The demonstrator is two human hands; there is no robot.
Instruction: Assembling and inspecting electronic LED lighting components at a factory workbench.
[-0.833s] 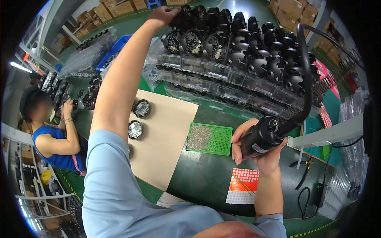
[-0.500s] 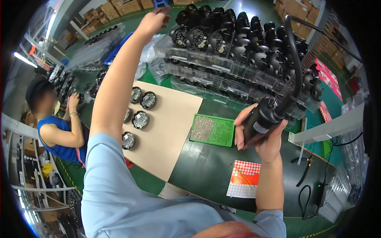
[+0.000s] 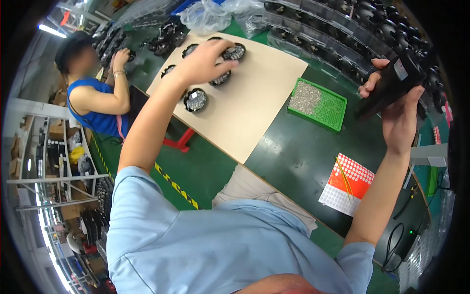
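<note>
The round black shell with a mottled silvery inside [image 3: 236, 52] is on a flat beige board [image 3: 264, 103], near its far edge, at my left hand [image 3: 208, 61]. My thumb stands apart from my fingers there, the fingers reaching over the shell's near side and the thumb tip beside its lower edge; I cannot tell whether I am gripping it or only touching it. More round black shells of the same kind [image 3: 196, 100] are about and partly under my left hand and wrist, on the same board.

My right hand [image 3: 399, 122] is wrapped around a thick black cylindrical tool [image 3: 389, 88], raised and tilted, with my fingers on its left side and my thumb on its right.

Between my hands, just beside the board, a shallow green plastic tray [image 3: 334, 110] lies on the dark green tabletop [image 3: 281, 154]. Tiny silvery pieces [image 3: 304, 98] are massed in its left part. Nearer my body is a red and white dotted sheet [image 3: 360, 188] with thin yellow sticks [image 3: 345, 179] lying across it. Stacked clear plastic trays [image 3: 318, 49] stand beyond the board. On my left, a co-worker in a blue sleeveless top [image 3: 100, 95] has both hands raised together.
</note>
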